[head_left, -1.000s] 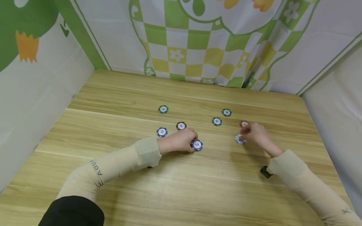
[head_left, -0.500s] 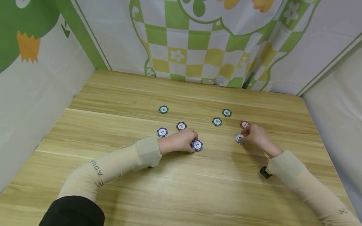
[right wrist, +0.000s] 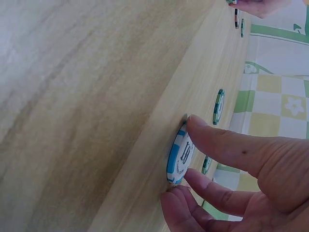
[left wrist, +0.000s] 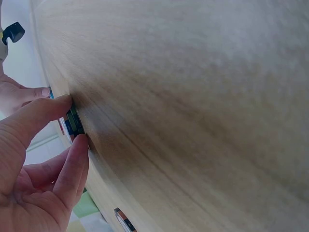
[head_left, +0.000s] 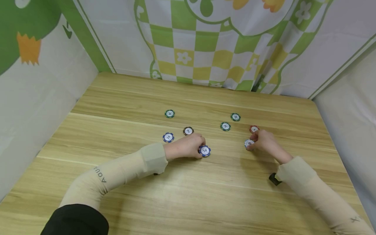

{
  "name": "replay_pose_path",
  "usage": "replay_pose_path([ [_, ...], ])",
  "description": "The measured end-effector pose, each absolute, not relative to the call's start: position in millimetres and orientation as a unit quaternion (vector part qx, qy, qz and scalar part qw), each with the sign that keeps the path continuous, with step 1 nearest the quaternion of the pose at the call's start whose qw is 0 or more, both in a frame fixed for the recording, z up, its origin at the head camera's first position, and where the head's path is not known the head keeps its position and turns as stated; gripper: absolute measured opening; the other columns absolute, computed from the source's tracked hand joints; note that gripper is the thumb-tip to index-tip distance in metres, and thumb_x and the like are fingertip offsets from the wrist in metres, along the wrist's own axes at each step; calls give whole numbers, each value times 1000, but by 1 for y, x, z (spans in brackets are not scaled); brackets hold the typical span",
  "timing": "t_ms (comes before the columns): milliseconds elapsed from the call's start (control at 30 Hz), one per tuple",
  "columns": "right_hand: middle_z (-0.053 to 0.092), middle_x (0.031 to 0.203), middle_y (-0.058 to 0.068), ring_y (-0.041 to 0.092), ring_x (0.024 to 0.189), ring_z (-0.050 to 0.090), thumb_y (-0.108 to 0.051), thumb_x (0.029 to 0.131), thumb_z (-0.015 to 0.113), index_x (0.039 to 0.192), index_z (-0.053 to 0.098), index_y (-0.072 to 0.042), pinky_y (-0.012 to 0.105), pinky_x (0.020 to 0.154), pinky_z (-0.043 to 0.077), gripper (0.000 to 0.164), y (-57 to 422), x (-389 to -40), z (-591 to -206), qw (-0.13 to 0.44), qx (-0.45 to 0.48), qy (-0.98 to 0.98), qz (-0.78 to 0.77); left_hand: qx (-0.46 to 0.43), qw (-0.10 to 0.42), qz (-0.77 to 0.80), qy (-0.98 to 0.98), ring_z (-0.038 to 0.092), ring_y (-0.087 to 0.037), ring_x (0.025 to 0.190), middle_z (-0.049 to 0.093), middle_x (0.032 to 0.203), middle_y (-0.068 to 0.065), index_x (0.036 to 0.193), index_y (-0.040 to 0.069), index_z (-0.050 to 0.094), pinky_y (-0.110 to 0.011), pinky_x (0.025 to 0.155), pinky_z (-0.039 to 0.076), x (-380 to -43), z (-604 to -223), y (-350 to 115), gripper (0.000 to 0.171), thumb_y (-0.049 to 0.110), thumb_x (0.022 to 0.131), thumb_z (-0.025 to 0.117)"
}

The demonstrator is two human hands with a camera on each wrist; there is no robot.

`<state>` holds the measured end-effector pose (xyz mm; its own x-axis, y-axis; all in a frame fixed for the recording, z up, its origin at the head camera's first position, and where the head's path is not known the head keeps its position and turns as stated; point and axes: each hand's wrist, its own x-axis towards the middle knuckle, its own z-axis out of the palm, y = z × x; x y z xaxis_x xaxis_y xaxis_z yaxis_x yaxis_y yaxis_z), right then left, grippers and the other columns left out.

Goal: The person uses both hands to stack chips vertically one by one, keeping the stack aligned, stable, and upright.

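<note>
Beige fabric is covering the left forearm, the left sleeve [head_left: 123, 171] reaching from the lower left over a wood-grain table [head_left: 211, 202]. Beyond its cuff, a blue chip marked 10 [head_left: 168, 137] is lying flat, with a lone green chip [head_left: 169, 113] lying behind it. Next, a dark chip marked 100 [head_left: 188, 131] is resting just beyond the left hand [head_left: 189, 146], whose thumb and fingers are gripping the held blue chip [head_left: 204, 150] at opposite edges, face up; whether further chips are lying under it cannot be told. Farther right, a nearer green chip [head_left: 225, 126] and a farther green chip [head_left: 235, 117] are lying close together. Right of these, a pale blue chip [head_left: 249, 143] is sitting between the narrowed thumb and fingers of the right hand [head_left: 265, 143], which are pinching its rim; whether it is fully touching the table is unclear. Behind those fingertips, a red chip [head_left: 253, 129] is showing, partly hidden. Rightmost, the right sleeve [head_left: 317, 192] is entering from the lower right, a small black device [head_left: 275, 179] protruding beside its cuff.
</note>
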<state>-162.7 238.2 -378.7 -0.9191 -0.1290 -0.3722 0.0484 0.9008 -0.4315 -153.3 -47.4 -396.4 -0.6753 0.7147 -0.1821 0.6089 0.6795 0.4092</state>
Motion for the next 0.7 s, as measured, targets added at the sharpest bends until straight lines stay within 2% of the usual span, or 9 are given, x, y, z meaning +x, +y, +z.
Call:
replay_pose_path([
  [167,59,98,22,30,85,53,-20,70,77,98,59,8,40,73,45,43,237,-163,-378,198,-25,956,-216,370,164,160,900,51,-13,77,57,85,-3,93,2,63,-24,68,45,-154,-397,-48,29,15,70,74],
  [467,59,79,12,25,75,50,-17,65,80,86,59,3,33,67,39,37,238,-162,-377,169,-30,960,-223,370,166,157,900,52,-13,78,58,87,-3,95,2,63,-23,70,45,-154,-397,-48,31,16,71,74],
  [700,61,78,14,22,71,52,-11,70,75,86,62,6,28,62,40,27,242,-163,-376,163,-47,955,-242,361,179,161,901,52,-13,81,58,91,-4,98,1,62,-23,72,45,-154,-397,-48,33,17,72,74],
])
